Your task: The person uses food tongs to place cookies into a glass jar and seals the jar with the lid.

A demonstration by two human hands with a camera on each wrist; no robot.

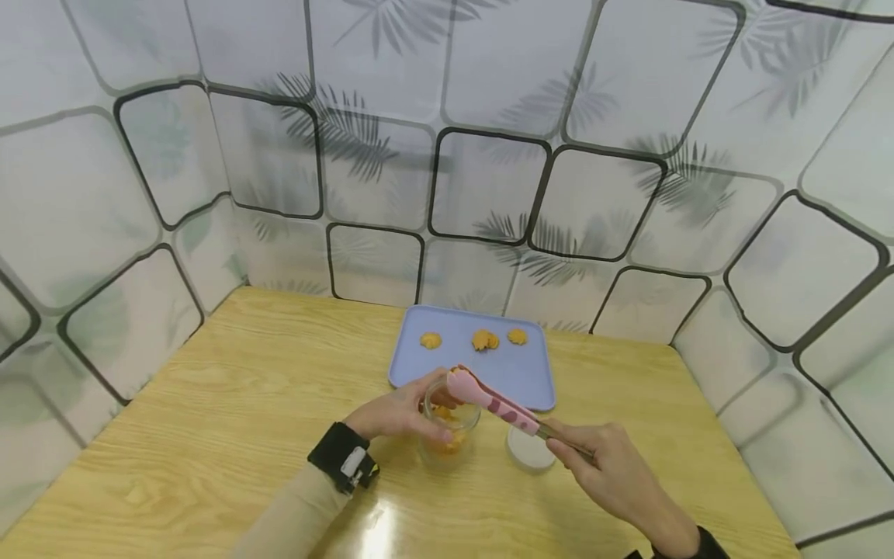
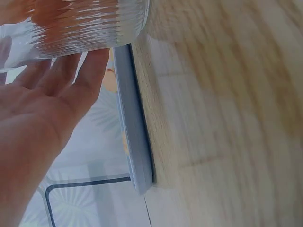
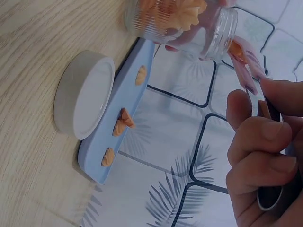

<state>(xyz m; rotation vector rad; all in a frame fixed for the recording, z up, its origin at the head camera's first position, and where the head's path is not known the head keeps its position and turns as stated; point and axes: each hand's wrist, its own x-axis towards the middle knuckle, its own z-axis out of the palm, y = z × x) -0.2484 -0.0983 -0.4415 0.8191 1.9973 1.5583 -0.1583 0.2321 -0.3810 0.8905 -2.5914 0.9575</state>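
My left hand (image 1: 398, 413) grips a clear ribbed glass jar (image 1: 434, 458) that stands on the table, fingers and thumb around its side. Several golden piped cookies (image 3: 182, 14) lie inside the jar, and its mouth is uncovered. With my right hand (image 1: 611, 470) I hold pink-tipped metal tongs (image 1: 499, 405) by their handles, tilted toward the jar. Between the tong tips sits a cookie (image 3: 237, 52), right by the jar's rim in the right wrist view. In the left wrist view, my fingers (image 2: 87, 75) show behind the glass.
Behind the jar lies a blue tray (image 1: 517, 384) with several cookies (image 1: 482, 339) on it. A round white lid (image 1: 531, 449) rests on the wooden table (image 1: 279, 373), right of the jar and below the tongs. A patterned curtain (image 1: 377, 186) encloses the table's back and sides.
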